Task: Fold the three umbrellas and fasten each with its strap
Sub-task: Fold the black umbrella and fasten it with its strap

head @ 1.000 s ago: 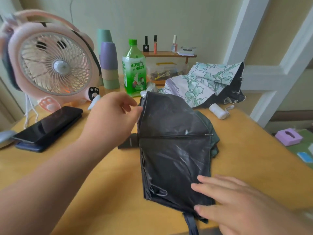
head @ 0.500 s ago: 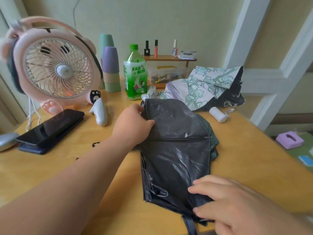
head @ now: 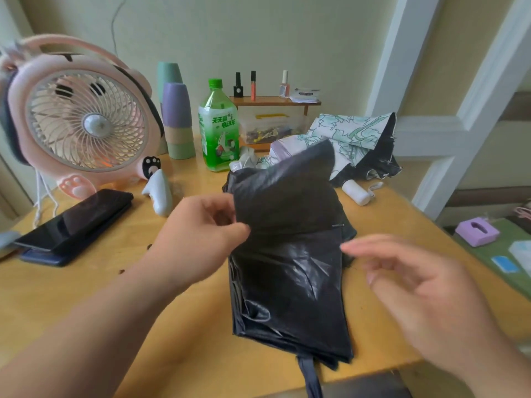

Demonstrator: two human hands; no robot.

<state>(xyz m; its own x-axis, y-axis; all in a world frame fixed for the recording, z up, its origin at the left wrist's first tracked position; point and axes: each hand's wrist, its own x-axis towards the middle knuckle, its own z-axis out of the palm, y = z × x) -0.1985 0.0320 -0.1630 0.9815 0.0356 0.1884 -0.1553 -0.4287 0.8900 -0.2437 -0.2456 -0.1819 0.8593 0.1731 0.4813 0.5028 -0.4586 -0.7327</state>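
A black umbrella lies flattened on the wooden table, its strap hanging over the front edge. My left hand pinches the left edge of its top panel and holds that flap lifted off the table. My right hand hovers to the right of the umbrella with fingers spread and holds nothing. Behind it lies a white umbrella with green print and a black lining, unfolded, with its white handle beside it. A third umbrella is not visible.
A pink fan stands at the back left, with a dark phone and a white object before it. Stacked cups, a green bottle and a small shelf line the back. A pink box sits beyond the table's right edge.
My left hand has lifted the umbrella's far panel up off the table. My right hand has come off the umbrella's near end and moved up to its right side.
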